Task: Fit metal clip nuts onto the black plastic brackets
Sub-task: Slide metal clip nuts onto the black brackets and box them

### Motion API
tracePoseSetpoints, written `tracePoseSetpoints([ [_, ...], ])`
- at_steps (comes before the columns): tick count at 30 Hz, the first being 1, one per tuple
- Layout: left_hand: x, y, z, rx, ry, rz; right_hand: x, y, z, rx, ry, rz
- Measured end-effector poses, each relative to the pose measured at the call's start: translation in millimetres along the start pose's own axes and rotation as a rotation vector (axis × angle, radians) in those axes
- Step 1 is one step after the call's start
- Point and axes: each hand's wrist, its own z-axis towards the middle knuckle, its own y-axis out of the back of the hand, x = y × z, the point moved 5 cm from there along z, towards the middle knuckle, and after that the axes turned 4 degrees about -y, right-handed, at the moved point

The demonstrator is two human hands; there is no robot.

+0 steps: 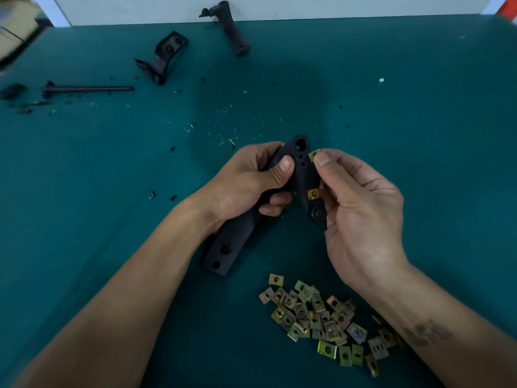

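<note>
My left hand [249, 183] grips a black plastic bracket [303, 169] around its bend, thumb on top. The bracket's long arm [223, 247] slopes down to the table. My right hand [361, 203] pinches a brass-coloured clip nut [313, 156] against the bracket's upper right edge. A second clip nut [314, 194] sits fitted on the same edge lower down. A loose pile of clip nuts [321, 317] lies on the green table [419, 121] just below my right wrist.
Two more black brackets lie at the back, one [165, 57] at left centre and one [230, 29] against the white wall. A black rod [89, 89] and black plastic scraps lie at far left. Fine shavings dot the middle of the table.
</note>
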Motion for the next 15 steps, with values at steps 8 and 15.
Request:
tracePoseSetpoints([
  [8, -0.9, 0.7, -0.3, -0.044, -0.023, 0.041, -8.2, -0.8, -1.6, -0.048, 0.057, 0.008],
  [15, 0.1, 4.8, -0.3, -0.078, -0.046, 0.000, -4.2, -1.6, 1.3, 0.006, 0.171, -0.012],
])
